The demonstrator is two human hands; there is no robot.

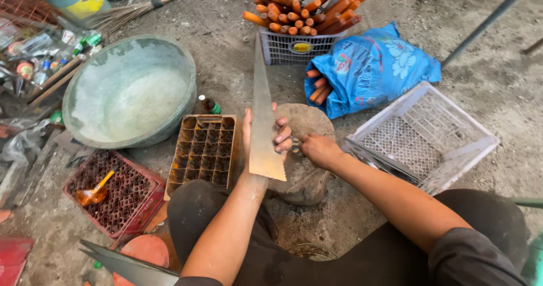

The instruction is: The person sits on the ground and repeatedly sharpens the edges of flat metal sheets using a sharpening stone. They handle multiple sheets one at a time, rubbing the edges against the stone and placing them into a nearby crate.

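Observation:
My left hand (271,136) grips a long flat metal blade (262,108) with a toothed right edge, held upright over a rounded stone block (305,176). The blade's rusty lower end sits just above my left wrist. My right hand (318,149) rests on top of the block, its fingers pinched around a small metal piece (296,144) right beside the blade. What that piece is cannot be made out.
A large grey-green basin (131,91) lies at left. A brown grid tray (205,149) and a red grid tray (113,193) with an orange scoop (95,193) sit beside my knee. A white crate (424,136), a blue bag (370,68) and a basket of orange sticks (302,12) stand behind.

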